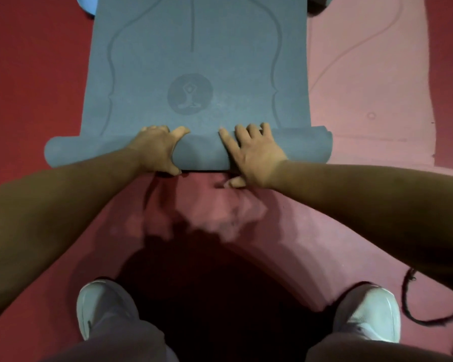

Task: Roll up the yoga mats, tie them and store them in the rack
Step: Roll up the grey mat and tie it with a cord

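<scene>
A blue-grey yoga mat (194, 74) with a stamped round figure logo lies flat ahead of me, its near end wound into a short roll (202, 155). My left hand (156, 150) grips the roll left of centre, thumb over the top and fingers curled round it. My right hand (251, 155) lies on the roll right of centre, fingers spread over the top and thumb tucked under the near edge. A pink yoga mat (364, 87) lies spread out beneath and to the right of the blue one.
Red carpet (32, 87) covers the floor on both sides. My two white shoes (102, 307) stand at the bottom of the view. A dark cord (413, 309) lies on the floor at the lower right. A light blue object (85, 3) shows at the top left.
</scene>
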Motion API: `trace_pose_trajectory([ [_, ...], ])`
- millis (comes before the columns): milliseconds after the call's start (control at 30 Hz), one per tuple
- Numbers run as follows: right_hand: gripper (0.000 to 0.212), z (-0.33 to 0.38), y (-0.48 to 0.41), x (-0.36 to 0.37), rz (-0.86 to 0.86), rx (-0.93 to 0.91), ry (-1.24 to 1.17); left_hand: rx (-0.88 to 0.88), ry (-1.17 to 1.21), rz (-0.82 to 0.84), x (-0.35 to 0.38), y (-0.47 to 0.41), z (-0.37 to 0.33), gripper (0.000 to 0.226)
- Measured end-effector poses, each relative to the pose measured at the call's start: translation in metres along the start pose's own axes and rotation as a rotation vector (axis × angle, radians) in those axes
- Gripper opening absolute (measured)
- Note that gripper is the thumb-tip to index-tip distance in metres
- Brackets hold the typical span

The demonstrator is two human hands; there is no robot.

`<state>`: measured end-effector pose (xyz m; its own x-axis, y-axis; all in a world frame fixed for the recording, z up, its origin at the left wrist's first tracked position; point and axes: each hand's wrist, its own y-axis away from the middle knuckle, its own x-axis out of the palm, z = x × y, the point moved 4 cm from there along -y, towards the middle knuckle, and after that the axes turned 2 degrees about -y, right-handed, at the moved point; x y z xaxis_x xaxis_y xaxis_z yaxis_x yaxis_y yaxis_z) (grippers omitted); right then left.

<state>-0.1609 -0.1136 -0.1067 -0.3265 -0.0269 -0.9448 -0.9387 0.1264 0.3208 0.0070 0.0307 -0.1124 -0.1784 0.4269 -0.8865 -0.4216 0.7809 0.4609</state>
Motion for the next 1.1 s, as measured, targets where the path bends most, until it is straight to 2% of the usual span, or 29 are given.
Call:
trace_pose_trajectory([
  [67,0.117,0.0,-0.003,-0.003,0.068,0.022,-0.028,0.008,0.047,0.071,-0.007,-0.002,0.002,0.088],
  [200,0.087,-0.001,-0.007,-0.019,0.12,-0.034,-0.282,0.072,0.153,0.321,-0.015,0.005,0.004,0.083],
  [267,0.075,0.008,0.004,-0.015,0.2,-0.089,-0.432,0.11,0.313,0.515,-0.013,0.02,0.002,0.078],
  [333,0.069,0.025,0.014,-0.005,0.312,-0.114,-0.609,0.135,0.438,0.674,0.006,0.037,0.001,0.079],
  [367,0.069,0.034,0.016,0.001,0.349,-0.126,-0.665,0.136,0.442,0.689,0.02,0.044,0.002,0.079],
  [500,0.078,0.044,0.009,0.016,0.356,-0.136,-0.693,0.181,0.266,0.484,0.035,0.05,0.008,0.08],
  [633,0.073,0.027,-0.003,0.012,0.39,-0.106,-0.698,0.243,0.207,0.412,0.013,0.044,0.021,0.103],
  [667,0.075,0.024,-0.005,0.01,0.393,-0.096,-0.711,0.244,0.206,0.385,0.01,0.043,0.024,0.102],
  [767,0.074,0.004,-0.01,0.008,0.27,0.025,-0.792,0.121,0.326,0.274,0.01,0.039,0.032,0.074],
  [867,0.046,-0.008,-0.016,0.005,0.068,0.07,-0.73,0.055,0.302,0.031,0.006,0.035,0.03,0.035],
  [900,0.036,-0.005,-0.019,0.003,0.044,0.043,-0.687,0.058,0.28,-0.056,0.005,0.035,0.026,0.034],
  [933,0.026,-0.001,-0.021,0.0,0.033,0.011,-0.652,0.073,0.242,-0.106,0.004,0.035,0.021,0.043],
  [1000,0.015,0.004,-0.028,-0.006,0.028,0.004,-0.616,0.082,0.186,-0.086,0.001,0.037,0.011,0.067],
  [1100,0.025,0.001,-0.03,-0.016,0.028,0.084,-0.555,0.106,0.133,0.07,0.005,0.04,0.001,0.09],
])
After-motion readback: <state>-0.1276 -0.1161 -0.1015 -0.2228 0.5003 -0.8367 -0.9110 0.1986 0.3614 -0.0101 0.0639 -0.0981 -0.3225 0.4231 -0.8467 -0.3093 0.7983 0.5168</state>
